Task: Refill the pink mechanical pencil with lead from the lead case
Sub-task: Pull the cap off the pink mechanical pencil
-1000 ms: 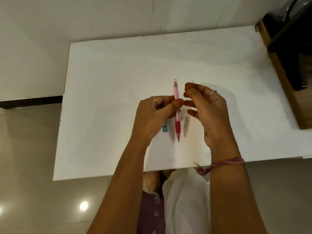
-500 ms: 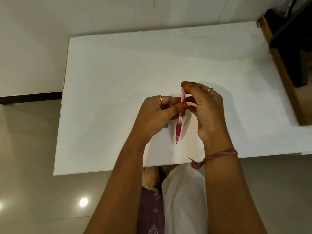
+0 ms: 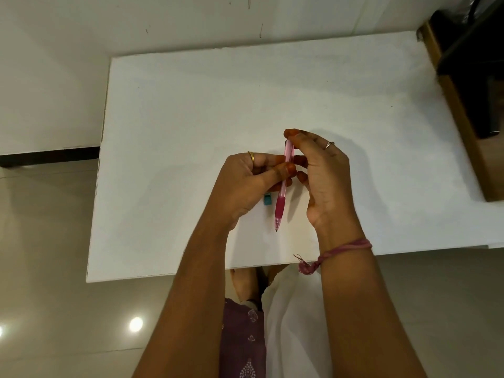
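The pink mechanical pencil [image 3: 281,203] is held above the white table [image 3: 177,118], its tip pointing toward me and its darker pink grip low down. My left hand [image 3: 245,186] pinches the clear barrel at mid-length between thumb and fingers. My right hand [image 3: 321,173] has its fingertips closed over the pencil's top end, hiding the cap. A small teal lead case [image 3: 267,199] peeks out under my left hand, partly hidden; I cannot tell whether the hand holds it or it lies on the table.
A brown wooden cabinet [image 3: 463,118] with a dark object on it borders the table's right side. A white wall lies beyond the far edge, and tiled floor shows at left. My lap sits below the near edge.
My right hand rose from beside the pencil's middle to close its fingertips over the top end. The pencil tilted slightly, top to the right. My left hand kept its pinch.
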